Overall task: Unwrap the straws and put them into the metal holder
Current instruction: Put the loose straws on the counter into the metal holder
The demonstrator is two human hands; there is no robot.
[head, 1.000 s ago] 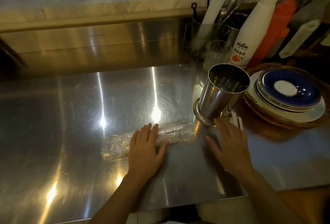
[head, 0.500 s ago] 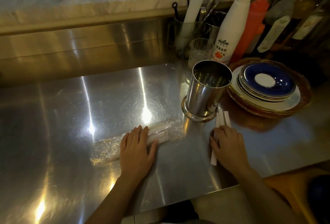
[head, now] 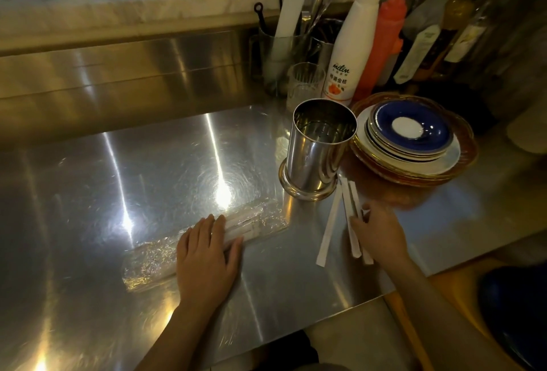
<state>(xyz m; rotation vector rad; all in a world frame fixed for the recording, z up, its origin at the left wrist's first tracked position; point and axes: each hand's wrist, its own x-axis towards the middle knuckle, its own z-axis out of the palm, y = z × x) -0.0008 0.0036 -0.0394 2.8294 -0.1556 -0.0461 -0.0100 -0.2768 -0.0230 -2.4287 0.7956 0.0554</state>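
Note:
A clear plastic bag of paper-wrapped straws (head: 254, 227) lies on the steel counter, and my left hand (head: 207, 255) presses flat on its middle. The shiny metal holder (head: 316, 148) stands upright and empty to the right of the bag. Three loose wrapped straws (head: 328, 228) lie on the counter just in front of the holder. My right hand (head: 379, 234) rests on the two right-hand straws, fingers curled onto them; the third straw lies free to the left.
A stack of plates with a blue one on top (head: 411, 136) sits right of the holder. Behind stand a white bottle (head: 349, 51), an orange bottle (head: 381, 45), a glass (head: 305, 80) and a utensil jar (head: 281, 53). The counter's front edge (head: 370, 299) runs under my right forearm.
My right hand has slid to the right and back, off the holder's base and onto the loose wrapped straws, which now show. My left hand has stayed on the bag.

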